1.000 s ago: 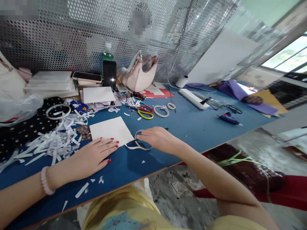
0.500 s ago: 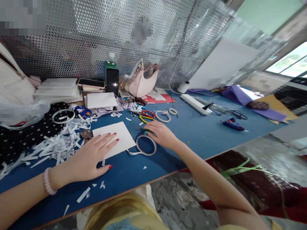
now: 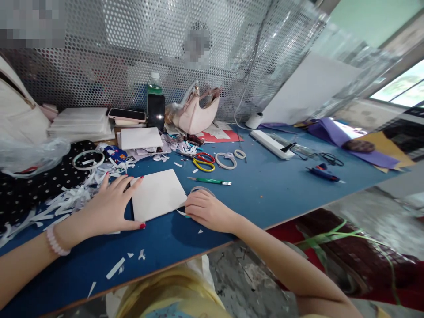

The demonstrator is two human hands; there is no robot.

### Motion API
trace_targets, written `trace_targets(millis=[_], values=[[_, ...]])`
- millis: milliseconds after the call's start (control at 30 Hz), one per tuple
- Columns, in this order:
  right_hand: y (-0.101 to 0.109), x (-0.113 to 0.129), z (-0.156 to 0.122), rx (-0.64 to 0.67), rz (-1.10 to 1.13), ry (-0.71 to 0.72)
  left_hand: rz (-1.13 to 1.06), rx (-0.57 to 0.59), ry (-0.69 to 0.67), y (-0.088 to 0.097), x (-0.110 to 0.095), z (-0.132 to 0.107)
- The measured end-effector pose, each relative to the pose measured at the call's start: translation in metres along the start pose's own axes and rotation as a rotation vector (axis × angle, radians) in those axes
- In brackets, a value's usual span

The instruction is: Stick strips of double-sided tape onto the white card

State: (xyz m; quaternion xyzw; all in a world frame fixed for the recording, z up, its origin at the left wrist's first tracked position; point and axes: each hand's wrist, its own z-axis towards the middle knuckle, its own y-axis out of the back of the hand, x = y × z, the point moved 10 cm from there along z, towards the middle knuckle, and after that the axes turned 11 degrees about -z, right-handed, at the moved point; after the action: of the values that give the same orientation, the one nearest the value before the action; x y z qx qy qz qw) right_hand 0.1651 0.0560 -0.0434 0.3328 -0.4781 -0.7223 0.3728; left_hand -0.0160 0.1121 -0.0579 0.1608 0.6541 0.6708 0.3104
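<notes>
The left hand (image 3: 112, 203) is spread wide and empty by the white card (image 3: 159, 196) on the blue table (image 3: 265, 194), the right hand (image 3: 207, 210) curls over the tape roll (image 3: 202, 187), its grip too hidden to tell, and a soft, flat press should keep the card steady.

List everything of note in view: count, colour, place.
Table: one, blue, foreground
Card: one, white, front centre
Tape: one, pale, right of card
Knife: one, green, behind tape
Scissor handles: two, red and yellow, behind knife
Cloth: one, black dotted, left
Rings: three, white, cloth and table
Scraps: many, white, left
Bags: two, pale, left and back
Stack: one, white, back left
Phones: two, dark, back
Bottle: one, green, behind phones
Power strip: one, white, right
Glue gun: one, blue, right
Sheets: several, purple and yellow, right
Left hand: one, red nails, at card's left
Right hand: one, over tape
</notes>
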Motion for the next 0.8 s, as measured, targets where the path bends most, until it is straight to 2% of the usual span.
trace_targets(millis=[233, 400, 800], values=[[0.01, -0.003, -0.01, -0.049, 0.047, -0.019, 0.024, -0.029, -0.001, 0.01, -0.015, 0.001], [0.018, -0.002, -0.012, -0.112, 0.041, -0.013, 0.03, -0.094, 0.008, 0.02, -0.024, 0.001], [0.014, -0.003, -0.012, -0.065, 0.052, -0.017, 0.056, -0.112, 0.013, 0.021, -0.03, 0.001]])
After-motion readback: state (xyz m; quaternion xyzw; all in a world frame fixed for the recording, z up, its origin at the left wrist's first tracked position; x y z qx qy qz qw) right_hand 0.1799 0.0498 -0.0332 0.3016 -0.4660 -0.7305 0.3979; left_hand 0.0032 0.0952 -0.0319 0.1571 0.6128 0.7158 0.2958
